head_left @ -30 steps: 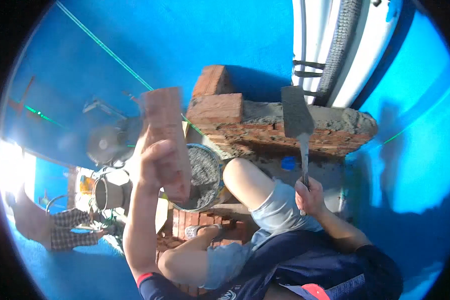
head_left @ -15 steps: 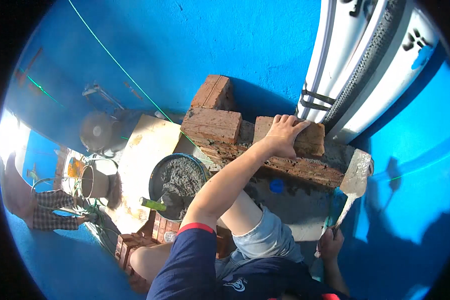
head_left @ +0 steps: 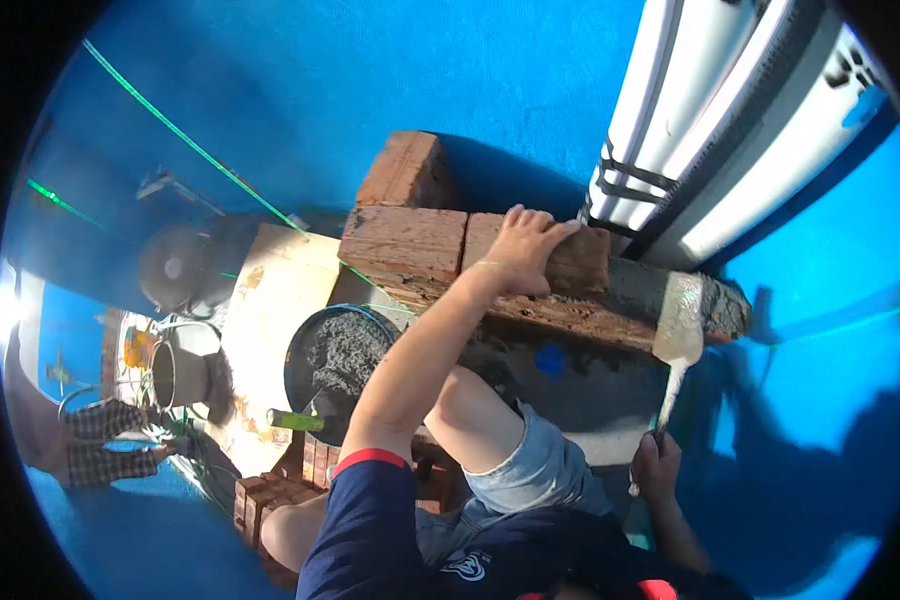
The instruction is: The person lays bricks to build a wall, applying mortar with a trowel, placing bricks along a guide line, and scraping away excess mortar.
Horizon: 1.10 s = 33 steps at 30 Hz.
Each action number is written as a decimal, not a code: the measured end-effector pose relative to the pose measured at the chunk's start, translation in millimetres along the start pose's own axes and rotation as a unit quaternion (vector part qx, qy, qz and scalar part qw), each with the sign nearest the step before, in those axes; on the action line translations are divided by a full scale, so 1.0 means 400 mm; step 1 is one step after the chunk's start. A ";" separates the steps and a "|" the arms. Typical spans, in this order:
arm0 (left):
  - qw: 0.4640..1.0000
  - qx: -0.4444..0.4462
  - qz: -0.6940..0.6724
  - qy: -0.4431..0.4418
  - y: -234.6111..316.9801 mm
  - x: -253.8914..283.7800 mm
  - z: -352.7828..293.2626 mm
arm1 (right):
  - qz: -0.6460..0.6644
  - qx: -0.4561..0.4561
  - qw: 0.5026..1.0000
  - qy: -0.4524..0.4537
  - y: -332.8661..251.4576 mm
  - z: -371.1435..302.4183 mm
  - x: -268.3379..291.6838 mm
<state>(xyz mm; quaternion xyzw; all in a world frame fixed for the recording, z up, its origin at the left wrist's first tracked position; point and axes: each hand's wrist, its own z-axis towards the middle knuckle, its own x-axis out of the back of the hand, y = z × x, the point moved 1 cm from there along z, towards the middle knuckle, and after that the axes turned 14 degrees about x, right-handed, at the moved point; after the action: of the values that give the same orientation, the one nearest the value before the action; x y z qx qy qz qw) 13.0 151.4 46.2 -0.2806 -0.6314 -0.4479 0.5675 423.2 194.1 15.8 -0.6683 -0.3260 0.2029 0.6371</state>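
My left hand [head_left: 523, 250] grips a red brick [head_left: 583, 262] on top of a low wall, its fingers over the far edge. That brick's left end meets another laid brick [head_left: 400, 242], with no clear gap showing. Behind them, one more brick [head_left: 398, 170] stands against the blue wall. Wet grey mortar [head_left: 638, 288] covers the wall top to the right of the held brick. My right hand [head_left: 656, 465] is closed round the handle of a mortar-smeared trowel [head_left: 680, 320]. Its flat blade is beside the right end of the low wall.
A bucket of mortar [head_left: 342, 345] stands left of my knee, a green-handled tool [head_left: 295, 420] at its rim. Stacked bricks [head_left: 260, 500] lie below it. White pipes [head_left: 660, 150] rise behind the wall's right end. A green string [head_left: 200, 150] runs past the bricks. Another person's checked sleeve [head_left: 110, 450] shows far left.
My left hand has slid the brick left, closing the gap to its neighbour. The trowel blade has swung left and now overlaps the mortared end of the low wall in view.
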 end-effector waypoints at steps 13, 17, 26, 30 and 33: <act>0.999 0.000 0.016 -0.038 0.007 0.014 -0.009 | -0.022 0.017 0.997 -0.074 -0.048 0.032 0.025; 0.998 0.024 0.022 -0.059 -0.037 0.042 -0.040 | 0.079 0.081 0.986 -0.123 -0.130 0.086 0.008; 0.961 0.191 -0.169 0.106 -0.166 0.123 -0.204 | -0.074 0.213 0.961 -0.157 -0.230 0.220 -0.033; 0.982 0.172 -0.019 0.075 -0.150 0.039 -0.249 | -0.149 0.272 0.943 -0.117 -0.251 0.270 -0.104; 0.982 0.160 -0.010 0.102 -0.140 0.041 -0.257 | -0.194 0.358 0.910 -0.077 -0.264 0.297 -0.128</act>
<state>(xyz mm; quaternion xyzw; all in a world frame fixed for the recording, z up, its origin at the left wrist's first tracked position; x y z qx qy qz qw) 9.3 33.4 43.8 -0.1328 -0.6364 -0.3735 0.6617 286.9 241.5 99.9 -0.3013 -0.4032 0.2290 0.8332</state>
